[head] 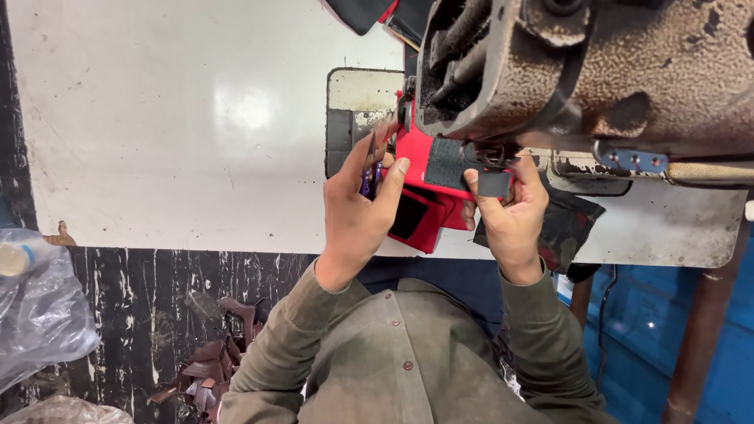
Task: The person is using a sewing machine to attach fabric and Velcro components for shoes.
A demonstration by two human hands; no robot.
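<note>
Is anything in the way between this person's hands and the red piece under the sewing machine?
Nothing visible. The left hand, holding small scissors, rests against the red piece; the right hand pinches a grey strap on it. The machine head only overhangs it.

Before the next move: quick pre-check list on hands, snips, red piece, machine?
1. Left hand holds the small scissors firmly: ok.
2. Right hand pinches the dark strap tab: ok.
3. Red fabric piece lies flat on the white table beside the sewing machine head: ok.
4. Fingers away from the needle: cannot tell, hidden by the machine.
5. Scissor blades open or shut: cannot tell.
</note>
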